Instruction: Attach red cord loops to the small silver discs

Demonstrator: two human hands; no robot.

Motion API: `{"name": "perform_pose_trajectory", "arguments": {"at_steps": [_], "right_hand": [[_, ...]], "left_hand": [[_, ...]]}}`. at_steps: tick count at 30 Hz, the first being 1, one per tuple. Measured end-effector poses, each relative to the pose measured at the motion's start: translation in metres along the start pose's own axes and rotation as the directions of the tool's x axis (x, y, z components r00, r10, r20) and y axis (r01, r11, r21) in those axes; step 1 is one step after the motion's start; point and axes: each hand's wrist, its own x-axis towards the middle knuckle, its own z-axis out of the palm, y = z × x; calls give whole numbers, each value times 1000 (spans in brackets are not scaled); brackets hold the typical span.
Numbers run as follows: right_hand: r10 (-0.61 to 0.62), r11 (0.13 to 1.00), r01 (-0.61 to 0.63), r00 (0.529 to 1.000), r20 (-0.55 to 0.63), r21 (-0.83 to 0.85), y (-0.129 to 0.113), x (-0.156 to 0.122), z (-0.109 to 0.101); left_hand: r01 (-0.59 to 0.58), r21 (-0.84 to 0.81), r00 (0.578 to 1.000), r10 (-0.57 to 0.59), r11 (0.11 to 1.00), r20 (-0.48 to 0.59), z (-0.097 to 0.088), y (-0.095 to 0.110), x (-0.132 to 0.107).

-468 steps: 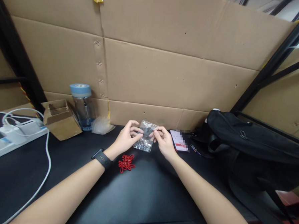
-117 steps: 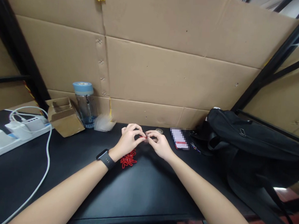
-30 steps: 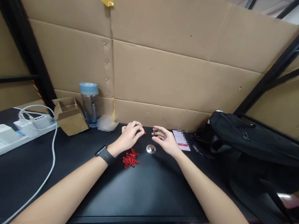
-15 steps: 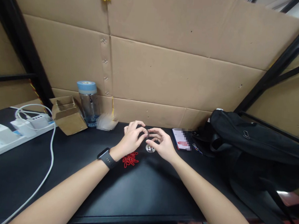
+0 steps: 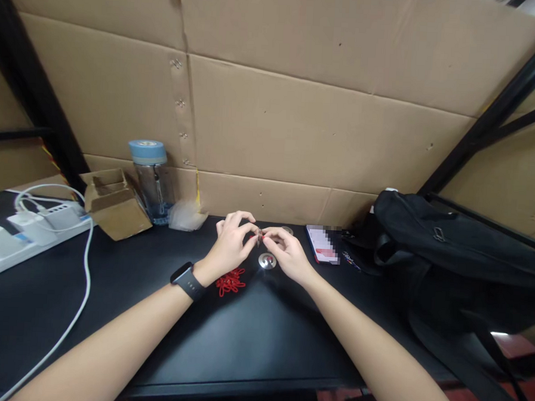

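Note:
Between my two hands a small, thin metal disc (image 5: 259,238) is held nearly edge-on above the black table. Its near side is pinched in the fingertips of my left hand (image 5: 235,242), which wears a black watch. My right hand (image 5: 288,253) pinches at the disc's other face, where a bit of red cord shows by the fingertips. How the cord runs through the disc is too small to tell. Below the hands lies a shiny domed metal disc (image 5: 267,261). A heap of red cord loops (image 5: 230,282) rests beside my left wrist. Another disc (image 5: 287,230) is partly hidden behind my right hand.
A phone (image 5: 322,245) and a black backpack (image 5: 452,264) lie to the right. On the left are a power strip (image 5: 45,237) with white cables, an open cardboard box (image 5: 117,207), a blue-lidded bottle (image 5: 149,182) and a clear plastic bag (image 5: 187,216). A cardboard wall (image 5: 271,129) stands behind.
My right fingertips have closed in on the held disc, and red cord now shows at it. The view has shifted slightly, and the disc behind my right hand has come into sight.

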Motion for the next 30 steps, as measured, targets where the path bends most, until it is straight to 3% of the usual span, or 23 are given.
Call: {"name": "perform_pose_trajectory", "arguments": {"at_steps": [3,10,15,17,19,22,27,30], "right_hand": [[-44,990,45,999,6,-134,-2,1,-4],[-79,959,93,995,63,-268,-5,2,-9],[-161,747,169,984,72,-643,4,5,-26],[-162,682,150,985,53,-716,7,7,-35],[-110,644,93,993,28,-760,10,9,-42],[0,591,2,1000,3,-807,12,12,-51],[123,562,-26,991,52,-826,12,13,-64],[174,583,49,968,183,-811,14,12,-72]], "left_hand": [[-11,-12,1000,11,1000,2,0,1,-1],[-31,-25,997,32,999,63,-1,2,-1],[-37,93,986,21,995,164,-9,-27,4],[-90,84,945,58,992,323,-13,-44,5],[-144,15,854,117,989,506,-17,-60,6],[-155,-70,737,162,986,656,-20,-73,5],[-148,-101,683,176,984,709,-23,-71,6],[-142,-84,669,158,986,726,-25,-66,7]]}}
